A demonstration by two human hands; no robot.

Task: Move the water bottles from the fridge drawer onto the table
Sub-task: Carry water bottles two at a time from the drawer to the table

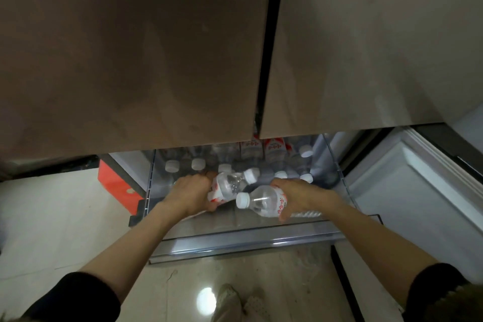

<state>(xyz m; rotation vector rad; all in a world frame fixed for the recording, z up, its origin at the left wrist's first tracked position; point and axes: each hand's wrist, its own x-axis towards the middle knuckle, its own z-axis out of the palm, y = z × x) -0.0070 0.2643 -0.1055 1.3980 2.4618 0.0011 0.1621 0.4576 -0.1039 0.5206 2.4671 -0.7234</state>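
Here, the left hand has its fingers curled around a bottle whose cap points to 2 o'clock, while the right hand wraps fingers and thumb around a second bottle, cap toward 9 o'clock. Both bottles are tilted above the clear drawer, which is pulled out below the brown doors. More capped bottles stand upright at 12 o'clock from the hands. An orange box sits at 9 o'clock, beside the drawer.
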